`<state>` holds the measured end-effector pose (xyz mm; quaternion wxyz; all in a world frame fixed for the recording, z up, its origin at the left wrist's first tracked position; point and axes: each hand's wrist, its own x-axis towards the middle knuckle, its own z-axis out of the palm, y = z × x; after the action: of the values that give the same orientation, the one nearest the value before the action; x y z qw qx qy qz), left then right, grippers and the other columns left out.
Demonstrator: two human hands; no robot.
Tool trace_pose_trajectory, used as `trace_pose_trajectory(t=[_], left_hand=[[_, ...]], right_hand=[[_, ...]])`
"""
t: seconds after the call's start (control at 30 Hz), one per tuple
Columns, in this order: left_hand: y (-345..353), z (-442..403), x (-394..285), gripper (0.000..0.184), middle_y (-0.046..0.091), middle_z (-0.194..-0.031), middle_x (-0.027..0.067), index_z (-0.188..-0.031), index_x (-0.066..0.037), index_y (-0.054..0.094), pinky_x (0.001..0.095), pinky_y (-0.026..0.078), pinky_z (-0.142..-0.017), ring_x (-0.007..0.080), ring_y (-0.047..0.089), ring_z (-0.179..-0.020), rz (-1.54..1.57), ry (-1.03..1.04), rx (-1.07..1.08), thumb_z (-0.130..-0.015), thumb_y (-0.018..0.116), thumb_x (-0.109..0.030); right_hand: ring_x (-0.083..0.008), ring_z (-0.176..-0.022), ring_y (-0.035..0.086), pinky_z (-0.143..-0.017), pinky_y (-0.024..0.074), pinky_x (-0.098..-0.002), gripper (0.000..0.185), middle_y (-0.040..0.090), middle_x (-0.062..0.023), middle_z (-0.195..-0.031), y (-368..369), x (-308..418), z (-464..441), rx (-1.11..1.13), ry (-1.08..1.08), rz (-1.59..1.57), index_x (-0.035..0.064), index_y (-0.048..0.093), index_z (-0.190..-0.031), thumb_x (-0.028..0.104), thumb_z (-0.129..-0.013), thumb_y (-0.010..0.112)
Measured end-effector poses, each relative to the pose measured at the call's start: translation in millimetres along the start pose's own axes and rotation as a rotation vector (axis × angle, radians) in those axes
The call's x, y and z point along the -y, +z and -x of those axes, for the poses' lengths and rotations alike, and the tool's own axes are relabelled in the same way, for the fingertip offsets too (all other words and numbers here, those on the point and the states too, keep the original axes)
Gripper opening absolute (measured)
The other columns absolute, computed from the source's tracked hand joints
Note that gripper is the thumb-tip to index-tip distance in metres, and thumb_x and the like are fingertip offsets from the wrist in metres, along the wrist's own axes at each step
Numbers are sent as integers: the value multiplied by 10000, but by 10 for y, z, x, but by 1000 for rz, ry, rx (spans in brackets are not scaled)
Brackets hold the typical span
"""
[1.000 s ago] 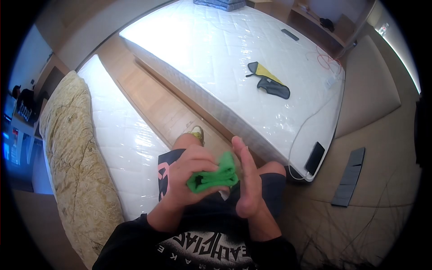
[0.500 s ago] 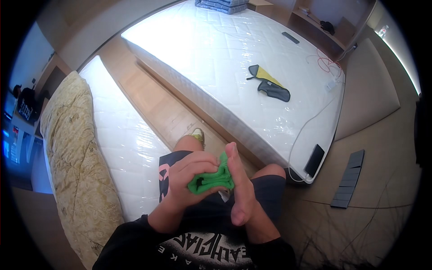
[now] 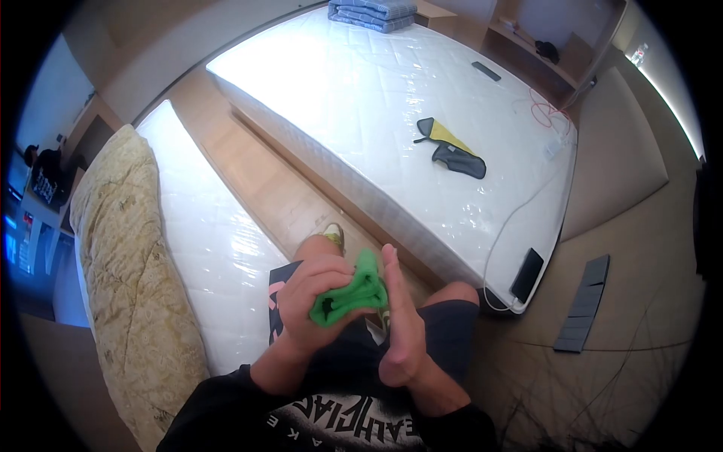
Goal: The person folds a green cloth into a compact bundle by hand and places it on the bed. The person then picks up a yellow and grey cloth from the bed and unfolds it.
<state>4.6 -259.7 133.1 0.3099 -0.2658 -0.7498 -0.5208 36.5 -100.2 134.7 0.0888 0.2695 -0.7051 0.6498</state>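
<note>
The left hand (image 3: 305, 301) has its fingers (image 3: 325, 277) curled round the folded green cloth (image 3: 352, 298), which pokes out at their three o'clock; beside it, the right hand (image 3: 404, 328) stands open, fingers straight, contact unclear; a phone (image 3: 527, 276) lies on the bed (image 3: 361, 113) near three o'clock

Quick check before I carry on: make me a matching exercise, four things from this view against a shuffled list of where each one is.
1. Green cloth
2. Smartphone
3. Blue patterned blanket
4. Tan patterned quilt

A. Folded, at the far edge of the right mattress
B. At the near corner of the right mattress, by a white cable
C. Lengthwise along the left mattress
D. Gripped in the left hand

Pairs: 1-D, 2-B, 3-A, 4-C
</note>
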Motion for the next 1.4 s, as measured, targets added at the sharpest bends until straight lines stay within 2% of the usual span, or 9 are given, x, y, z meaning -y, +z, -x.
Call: trace_pose_trajectory(t=[0.2, 0.4, 0.5, 0.8, 1.0, 1.1, 1.3, 1.4], left_hand=[[38, 24, 10, 512, 647, -982, 170, -1002, -6, 589, 344, 522, -767, 269, 644, -881, -77, 39, -72, -680, 890, -265], [78, 36, 14, 511, 643, -977, 160, -998, -12, 590, 343, 512, -788, 255, 634, -869, 0, 15, -111, -684, 892, -279], [22, -10, -14, 519, 652, -974, 158, -1019, 5, 587, 360, 540, -778, 278, 660, -875, 92, -23, -54, -621, 903, -99], [9, -35, -28, 470, 670, -971, 140, -1005, 2, 608, 343, 523, -774, 264, 659, -865, 124, -34, -53, -641, 891, -93], [4, 6, 31, 454, 675, -964, 134, -997, -6, 618, 342, 531, -756, 270, 664, -866, 141, -10, -34, -643, 888, -92], [5, 20, 43, 458, 655, -943, 158, -1002, -22, 589, 346, 501, -731, 267, 666, -831, 93, 23, -33, -719, 867, -251], [4, 57, 41, 459, 657, -951, 154, -1004, -23, 582, 344, 503, -742, 257, 658, -844, 28, 25, -32, -721, 866, -246], [98, 49, 28, 437, 670, -901, 125, -975, -6, 612, 354, 520, -718, 265, 659, -809, 128, -26, -155, -652, 887, -112]], right_hand=[[-470, -1429, 248, -1176, 174, -458, 881, 210, -384, -1511, 99, 30, 22, -81, 32, -31, -186, 167, -1453, 549, -997, 334], [-486, -1429, 234, -1172, 163, -496, 945, 214, -384, -1511, 156, 26, 31, -92, -11, -80, -171, 211, -1443, 598, -945, 442], [-490, -1438, 207, -1173, 148, -517, 977, 206, -376, -1518, 123, -77, 38, -57, -79, -36, -142, 234, -1447, 637, -912, 476], [-487, -1454, 152, -1180, 105, -531, 1058, 164, -356, -1541, 157, -286, 81, -24, -178, -24, -76, 210, -1488, 706, -847, 521], [-526, -1431, 180, -1170, 128, -561, 1035, 202, -361, -1527, 57, -243, 11, 23, -223, 45, -32, 217, -1499, 632, -821, 632], [-536, -1422, 195, -1160, 147, -578, 1014, 221, -362, -1521, 53, -202, 10, 29, -221, 16, -20, 233, -1496, 568, -807, 689], [-528, -1424, 205, -1157, 171, -572, 1008, 232, -350, -1522, 28, -207, -15, 61, -243, 10, -26, 221, -1498, 438, -783, 758], [-514, -1430, 204, -1165, 173, -548, 1018, 234, -335, -1529, -31, -183, -44, 88, -236, 52, -31, 211, -1503, 417, -777, 767]])
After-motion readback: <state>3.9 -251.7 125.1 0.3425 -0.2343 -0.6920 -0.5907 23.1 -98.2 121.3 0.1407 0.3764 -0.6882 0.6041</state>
